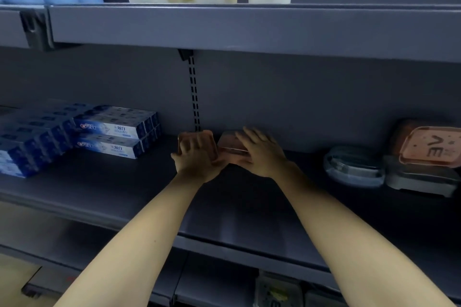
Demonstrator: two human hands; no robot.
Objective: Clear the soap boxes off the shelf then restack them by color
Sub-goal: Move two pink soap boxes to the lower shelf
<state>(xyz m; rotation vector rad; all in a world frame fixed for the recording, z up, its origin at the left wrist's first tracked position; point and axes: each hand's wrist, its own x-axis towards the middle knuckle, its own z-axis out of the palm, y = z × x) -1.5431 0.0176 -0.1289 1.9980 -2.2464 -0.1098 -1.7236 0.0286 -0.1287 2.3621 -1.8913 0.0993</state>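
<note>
Fingers of the left hand [197, 159] were laid over the top of a pink soap box [195, 143] at the centre of the frame, curled a little round its near edge, so that the box seemed to be gripped from above. Just to its right, a second pink soap box [233, 148] was covered by the right hand [262, 154], whose fingers were spread nearly straight across the lid; whether it was clasped or only pressed could not be told. Both boxes were set at the back of the dark shelf [249, 219], touching or almost touching each other.

The boxes were judged to be light, stiff, thin-walled plastic with smooth and rather slippery lids. A hold across the short sides, thumb against fingers, was thought safer than a press from above, since a loose lid might lift away.

Further out, at the right of the frame, a clear grey soap box [354, 166] and a grey box topped by a pink lidded box [429, 147] were seen. Toothpaste cartons [112, 132] were stacked at the left.
</note>
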